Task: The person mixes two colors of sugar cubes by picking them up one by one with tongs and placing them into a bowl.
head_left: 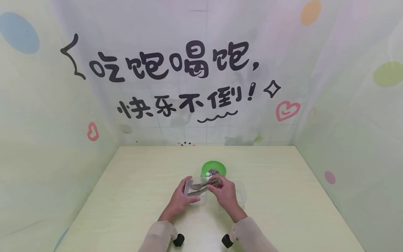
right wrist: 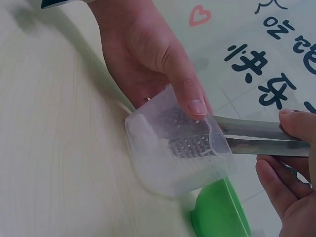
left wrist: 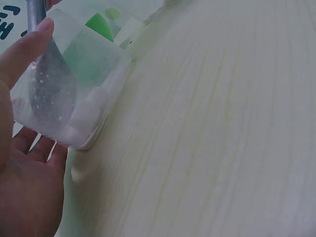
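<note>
My left hand [head_left: 178, 200] grips a clear plastic container [right wrist: 158, 170], thumb on one side and fingers beneath; the container is tilted. Whitish contents show through its wall, too blurred to identify. With thumb and fingers, my right hand [head_left: 226, 193] pinches the handles of metal tongs [right wrist: 259, 129]. The perforated ends of these tongs are inside the container, slightly apart from each other; whether anything is between them I cannot tell. Just beyond both hands stands a green bowl [head_left: 214, 164] with small grey pieces [head_left: 213, 171] and white cubes [head_left: 208, 174] in it.
Partly behind my right wrist, another clear plastic container or lid [head_left: 242, 194] lies on the pale wooden table [head_left: 141, 182]. Printed fabric walls [head_left: 189, 133] enclose the table at the back and both sides. Black wrist-camera mounts [head_left: 178, 240] sit beneath the sleeves.
</note>
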A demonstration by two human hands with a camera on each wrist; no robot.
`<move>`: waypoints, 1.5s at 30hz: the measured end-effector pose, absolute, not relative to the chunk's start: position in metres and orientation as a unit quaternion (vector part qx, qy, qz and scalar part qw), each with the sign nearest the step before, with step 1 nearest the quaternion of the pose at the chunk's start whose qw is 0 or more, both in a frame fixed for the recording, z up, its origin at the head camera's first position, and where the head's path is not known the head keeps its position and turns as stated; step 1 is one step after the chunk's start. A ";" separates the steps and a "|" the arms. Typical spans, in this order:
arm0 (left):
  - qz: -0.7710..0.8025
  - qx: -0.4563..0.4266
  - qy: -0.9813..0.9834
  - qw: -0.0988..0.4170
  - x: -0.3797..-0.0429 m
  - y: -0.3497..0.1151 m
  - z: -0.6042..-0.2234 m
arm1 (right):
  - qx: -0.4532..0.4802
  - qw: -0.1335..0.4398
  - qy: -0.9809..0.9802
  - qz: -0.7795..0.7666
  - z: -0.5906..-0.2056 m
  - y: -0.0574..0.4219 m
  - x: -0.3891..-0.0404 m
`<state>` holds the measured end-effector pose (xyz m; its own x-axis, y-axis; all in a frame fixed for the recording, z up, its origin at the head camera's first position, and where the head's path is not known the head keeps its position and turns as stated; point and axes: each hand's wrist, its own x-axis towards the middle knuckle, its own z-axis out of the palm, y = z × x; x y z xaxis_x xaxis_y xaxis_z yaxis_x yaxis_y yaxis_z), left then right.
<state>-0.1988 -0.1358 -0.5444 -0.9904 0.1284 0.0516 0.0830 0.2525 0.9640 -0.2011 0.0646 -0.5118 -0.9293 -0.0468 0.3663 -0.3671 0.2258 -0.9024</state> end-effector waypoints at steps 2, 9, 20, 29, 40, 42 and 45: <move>0.609 0.066 0.791 0.017 -0.202 -0.136 -0.550 | 0.129 0.128 -0.781 0.598 -0.513 0.063 -0.202; 0.600 0.067 0.797 0.017 -0.208 -0.140 -0.562 | 0.122 0.116 -0.787 0.594 -0.509 0.062 -0.203; 0.607 0.062 0.792 0.018 -0.211 -0.140 -0.567 | 0.108 0.103 -0.779 0.609 -0.508 0.061 -0.205; 0.595 0.062 0.801 0.021 -0.209 -0.140 -0.564 | 0.108 0.113 -0.780 0.606 -0.507 0.062 -0.205; 0.600 0.059 0.798 0.020 -0.210 -0.139 -0.561 | 0.109 0.113 -0.786 0.599 -0.506 0.059 -0.208; 0.602 0.058 0.796 0.022 -0.210 -0.139 -0.561 | 0.110 0.117 -0.786 0.597 -0.506 0.058 -0.209; 0.601 0.060 0.797 0.021 -0.210 -0.139 -0.562 | 0.105 0.118 -0.787 0.596 -0.506 0.057 -0.209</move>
<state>-0.2097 -0.1390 -0.5619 -0.9920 0.1204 0.0384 0.0700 0.2707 0.9601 -0.2087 0.0570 -0.5055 -0.9499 -0.0253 0.3116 -0.3068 0.2670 -0.9136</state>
